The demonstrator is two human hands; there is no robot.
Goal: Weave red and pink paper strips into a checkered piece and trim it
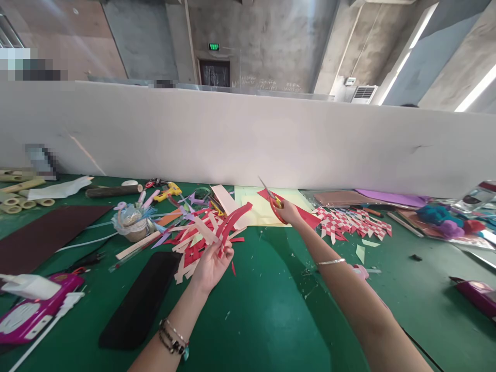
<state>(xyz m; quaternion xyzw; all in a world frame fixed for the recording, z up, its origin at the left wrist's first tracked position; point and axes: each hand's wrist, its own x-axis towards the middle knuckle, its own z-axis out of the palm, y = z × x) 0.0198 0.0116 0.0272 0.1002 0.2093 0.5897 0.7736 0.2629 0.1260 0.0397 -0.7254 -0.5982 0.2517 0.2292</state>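
Note:
Between the fingers of my left hand [214,263] are red paper strips [233,217], curving up and to the right. Beneath and behind that hand lies a heap of red and pale pink paper strips [189,243]. My right hand [289,212] is closed around the handles of orange-handled scissors [276,200], whose blades point up and left. Under the scissors, a red paper sheet [306,214] rests over pale yellow paper [248,206]. Right of it is a pile of woven red and pink paper pieces [344,225].
A black phone-shaped slab [141,299] lies left of my left forearm. Farther left are a magenta power strip [42,305], a dark brown sheet [46,232] and bamboo pieces [27,199]. A yellow glue gun [168,191] sits behind the strips. A white partition [248,139] closes off the table's back.

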